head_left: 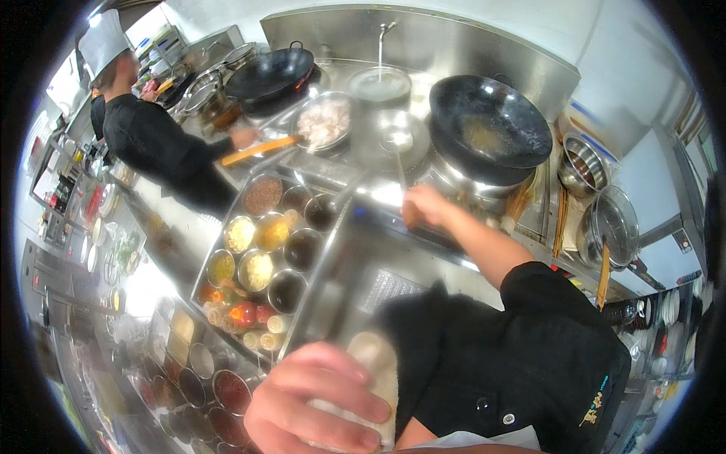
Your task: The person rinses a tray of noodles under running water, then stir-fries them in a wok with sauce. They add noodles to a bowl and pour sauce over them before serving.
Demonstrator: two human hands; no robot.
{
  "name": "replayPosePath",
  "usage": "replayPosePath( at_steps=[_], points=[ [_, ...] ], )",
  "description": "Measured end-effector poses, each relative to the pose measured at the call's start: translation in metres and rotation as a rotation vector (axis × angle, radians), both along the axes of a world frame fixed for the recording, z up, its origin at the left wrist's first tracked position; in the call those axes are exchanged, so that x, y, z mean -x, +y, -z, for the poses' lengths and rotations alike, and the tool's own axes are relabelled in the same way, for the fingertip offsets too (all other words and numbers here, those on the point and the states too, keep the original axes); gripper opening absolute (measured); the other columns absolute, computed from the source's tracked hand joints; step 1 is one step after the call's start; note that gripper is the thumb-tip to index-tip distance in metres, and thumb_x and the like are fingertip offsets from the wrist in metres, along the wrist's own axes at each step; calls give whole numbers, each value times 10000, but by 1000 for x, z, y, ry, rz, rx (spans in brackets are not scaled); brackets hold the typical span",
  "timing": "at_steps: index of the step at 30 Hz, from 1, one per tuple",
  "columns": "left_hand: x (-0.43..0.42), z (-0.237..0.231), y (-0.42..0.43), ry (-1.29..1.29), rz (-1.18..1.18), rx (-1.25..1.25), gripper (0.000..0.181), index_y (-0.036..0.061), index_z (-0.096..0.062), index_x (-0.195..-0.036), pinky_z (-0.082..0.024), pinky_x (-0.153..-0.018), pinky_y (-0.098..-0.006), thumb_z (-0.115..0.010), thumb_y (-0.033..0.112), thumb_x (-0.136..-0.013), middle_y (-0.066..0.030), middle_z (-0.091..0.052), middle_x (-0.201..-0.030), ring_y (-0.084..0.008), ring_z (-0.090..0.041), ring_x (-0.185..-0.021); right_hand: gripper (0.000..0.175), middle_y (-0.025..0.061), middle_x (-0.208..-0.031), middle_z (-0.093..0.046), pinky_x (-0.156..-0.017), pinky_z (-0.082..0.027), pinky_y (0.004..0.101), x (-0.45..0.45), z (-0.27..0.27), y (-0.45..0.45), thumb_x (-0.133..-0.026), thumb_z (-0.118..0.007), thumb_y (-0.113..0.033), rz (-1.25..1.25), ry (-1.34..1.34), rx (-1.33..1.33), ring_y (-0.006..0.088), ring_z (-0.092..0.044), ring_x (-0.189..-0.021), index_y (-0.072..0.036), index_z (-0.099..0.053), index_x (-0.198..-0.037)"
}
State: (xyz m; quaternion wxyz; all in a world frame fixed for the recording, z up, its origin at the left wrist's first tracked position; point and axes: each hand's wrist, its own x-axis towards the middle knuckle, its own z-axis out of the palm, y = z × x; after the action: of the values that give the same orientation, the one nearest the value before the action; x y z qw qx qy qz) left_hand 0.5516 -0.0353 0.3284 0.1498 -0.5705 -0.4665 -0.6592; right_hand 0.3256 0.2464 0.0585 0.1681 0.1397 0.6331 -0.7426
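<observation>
My right hand grips the handle of a metal ladle, whose wooden end pokes out below my fist. The ladle's head is over a round steel basin; glare hides its exact contact. Close to the camera, at bottom centre, my left hand is closed around a folded beige cloth. Right of the ladle, a black wok rests tilted on a burner, with a little yellowish liquid at its bottom. Pale pieces of food fill a round strainer or pan with a wooden handle.
A tap runs into a water-filled pot. Seasoning tubs and squeeze bottles stand left. At left a co-worker has a hand by the wooden handle. Another wok lies beyond. Right are a steel bowl and mesh strainer.
</observation>
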Motion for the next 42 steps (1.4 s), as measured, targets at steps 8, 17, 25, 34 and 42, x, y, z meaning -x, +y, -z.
replayPosePath(
  at_steps=[8, 17, 25, 34, 42],
  points=[
    [-29, 4, -51, -3, -214, 232, 8, 106, -703, -824, -445, -869, -440, -700, 107, -817, -81, -697, -998, -301, -673, -910, 313, 258, -905, -661, -765, -530, 432, -2, 19, 106, -826, -630, -315, -192, 374, -1251, 392, -655, -832, -13, -704, -857],
    [-117, -68, -63, -416, -1206, 166, 289, 160, -611, -1076, -445, -832, -390, -737, 234, -827, -13, -596, -990, -207, -602, -889, 447, 197, -868, -652, -730, -474, 465, -44, 143, 311, -816, -682, -279, 116, 96, -1226, 335, -607, -763, 120, -608, -1002],
    [-61, -31, -44, 17, -532, -84, 300, 91, -616, -1054, -507, -797, -381, -752, 213, -815, -88, -618, -1004, -232, -635, -884, 463, 181, -762, -608, -444, -380, 414, -70, 113, 265, -832, -701, -364, 103, -421, -1089, 256, -496, -488, 74, -624, -958],
    [2, 39, -109, -326, -370, -393, 322, 14, -622, -1028, -577, -759, -370, -768, 190, -802, -173, -642, -1020, -260, -672, -879, 319, 62, -849, -580, -505, -418, 359, -90, 95, 304, -862, -604, -367, 480, -522, -429, 211, -537, -691, -75, -598, -991],
    [12, 312, -93, -1546, -288, -561, 454, 44, -532, -1260, -545, -886, -422, -615, 187, -837, -117, -636, -1108, -257, -644, -1003, 300, 110, -983, -640, -698, -500, 399, -129, 24, 355, -888, -591, -222, 899, 149, -502, 273, -609, -828, -12, -621, -1101]
  ],
)
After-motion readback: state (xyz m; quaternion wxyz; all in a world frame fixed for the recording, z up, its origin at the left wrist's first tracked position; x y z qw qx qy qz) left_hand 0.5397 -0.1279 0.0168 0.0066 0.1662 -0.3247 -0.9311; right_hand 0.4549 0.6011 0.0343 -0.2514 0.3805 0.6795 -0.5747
